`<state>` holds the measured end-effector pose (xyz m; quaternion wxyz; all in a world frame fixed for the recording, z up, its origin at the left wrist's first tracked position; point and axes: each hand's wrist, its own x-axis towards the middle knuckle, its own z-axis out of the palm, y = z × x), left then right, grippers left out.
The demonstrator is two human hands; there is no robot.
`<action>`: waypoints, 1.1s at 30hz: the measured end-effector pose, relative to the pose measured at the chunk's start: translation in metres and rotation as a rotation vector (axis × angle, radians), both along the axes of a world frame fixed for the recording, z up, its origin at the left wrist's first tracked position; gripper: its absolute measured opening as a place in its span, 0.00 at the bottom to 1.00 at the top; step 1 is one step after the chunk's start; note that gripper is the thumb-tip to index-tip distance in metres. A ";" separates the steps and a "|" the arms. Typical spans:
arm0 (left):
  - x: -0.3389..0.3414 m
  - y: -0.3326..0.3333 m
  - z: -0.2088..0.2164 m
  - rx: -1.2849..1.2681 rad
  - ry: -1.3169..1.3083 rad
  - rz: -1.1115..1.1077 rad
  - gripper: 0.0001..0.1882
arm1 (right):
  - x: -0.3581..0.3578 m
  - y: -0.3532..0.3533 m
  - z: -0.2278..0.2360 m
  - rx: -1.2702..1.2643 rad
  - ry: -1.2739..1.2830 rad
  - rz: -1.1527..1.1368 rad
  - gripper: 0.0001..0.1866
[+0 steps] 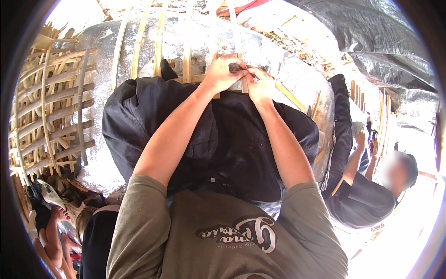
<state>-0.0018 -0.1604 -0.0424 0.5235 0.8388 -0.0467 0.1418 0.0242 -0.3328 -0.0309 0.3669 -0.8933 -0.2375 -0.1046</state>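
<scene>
My left hand (224, 72) and my right hand (261, 85) meet in front of me, above my lap. Between the curled fingers of the left one is a small dark grey-brown piece (235, 68); its kind cannot be made out. The right fingers pinch close beside it, on something too small to name. Under both hands runs an upright bamboo slat (244, 85). Several more pale slats, one a bamboo strip (187, 51), stand in a row to the left, joined by a crosswise strip (198, 78) near my knees.
A woven bamboo lattice (51, 111) stands at the left. Farther right, a person (362, 195) in dark clothes works with both hands. Another person's bare limbs (55, 237) show at the lower left. Dark plastic sheeting (371, 42) hangs at the upper right.
</scene>
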 end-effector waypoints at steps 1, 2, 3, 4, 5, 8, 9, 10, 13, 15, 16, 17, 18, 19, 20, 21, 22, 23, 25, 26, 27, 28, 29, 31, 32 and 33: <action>0.003 0.001 0.002 0.012 0.028 0.002 0.10 | 0.002 0.001 0.000 0.011 -0.004 -0.004 0.06; 0.005 0.002 0.005 0.023 0.057 0.003 0.10 | 0.005 0.002 0.000 0.021 -0.007 -0.007 0.06; 0.007 0.003 0.007 0.035 0.085 0.005 0.09 | 0.008 0.003 -0.001 0.032 -0.011 -0.011 0.06; 0.006 0.002 0.006 0.040 0.061 0.015 0.09 | 0.009 0.003 -0.002 0.039 -0.005 -0.012 0.06; 0.006 0.001 0.005 0.046 0.038 0.024 0.09 | 0.009 0.002 -0.004 0.047 0.001 -0.013 0.06; 0.004 -0.001 0.005 0.047 -0.010 0.046 0.08 | 0.009 0.003 -0.002 0.051 0.001 -0.015 0.06; 0.004 -0.001 0.005 0.045 -0.022 0.053 0.08 | 0.009 0.004 -0.002 0.049 -0.002 -0.015 0.06; 0.003 -0.002 0.006 0.042 -0.034 0.059 0.07 | 0.009 0.003 -0.002 0.059 -0.017 -0.008 0.06; 0.002 -0.004 0.010 0.038 -0.046 0.072 0.06 | 0.010 0.002 -0.003 0.090 -0.057 0.018 0.05; 0.002 -0.007 0.015 0.041 -0.021 0.074 0.06 | 0.011 0.001 -0.004 0.110 -0.081 0.039 0.05; 0.002 -0.007 0.014 0.046 -0.028 0.078 0.06 | 0.011 0.003 -0.002 0.108 -0.082 0.042 0.05; 0.002 -0.006 0.012 0.051 -0.036 0.083 0.06 | 0.010 0.004 0.000 0.106 -0.084 0.045 0.05; 0.002 -0.006 0.010 0.055 -0.043 0.088 0.06 | 0.009 0.006 0.001 0.104 -0.085 0.048 0.05; 0.002 -0.007 0.011 0.052 -0.043 0.088 0.06 | 0.009 0.005 0.000 0.111 -0.074 0.049 0.05; 0.002 -0.008 0.012 0.049 -0.044 0.088 0.06 | 0.010 0.005 -0.001 0.119 -0.063 0.051 0.05; 0.001 -0.009 0.013 0.046 -0.045 0.087 0.06 | 0.011 0.004 -0.002 0.127 -0.052 0.053 0.05; 0.001 -0.009 0.013 0.048 -0.045 0.093 0.06 | 0.011 0.004 -0.001 0.123 -0.049 0.053 0.05; 0.001 -0.009 0.013 0.049 -0.046 0.098 0.06 | 0.011 0.004 0.000 0.118 -0.047 0.053 0.05; 0.001 -0.010 0.013 0.048 -0.048 0.107 0.06 | 0.010 0.004 0.000 0.117 -0.050 0.056 0.05; 0.001 -0.010 0.013 0.045 -0.050 0.111 0.06 | 0.011 0.003 -0.001 0.120 -0.055 0.060 0.06; 0.001 -0.011 0.012 0.042 -0.051 0.115 0.06 | 0.011 0.003 -0.002 0.123 -0.061 0.063 0.06; 0.002 -0.010 0.009 0.016 -0.048 0.108 0.06 | 0.012 0.004 -0.002 0.125 -0.069 0.073 0.06; 0.003 -0.009 0.006 -0.010 -0.045 0.101 0.06 | 0.013 0.005 -0.002 0.127 -0.076 0.083 0.06; 0.001 -0.009 0.010 0.052 -0.072 0.119 0.06 | 0.014 0.004 -0.005 0.124 -0.084 0.092 0.07; 0.003 -0.010 0.008 0.037 -0.092 0.125 0.06 | 0.015 0.003 -0.007 0.120 -0.084 0.092 0.08; 0.004 -0.012 0.005 0.021 -0.112 0.132 0.06 | 0.015 0.001 -0.009 0.115 -0.084 0.092 0.08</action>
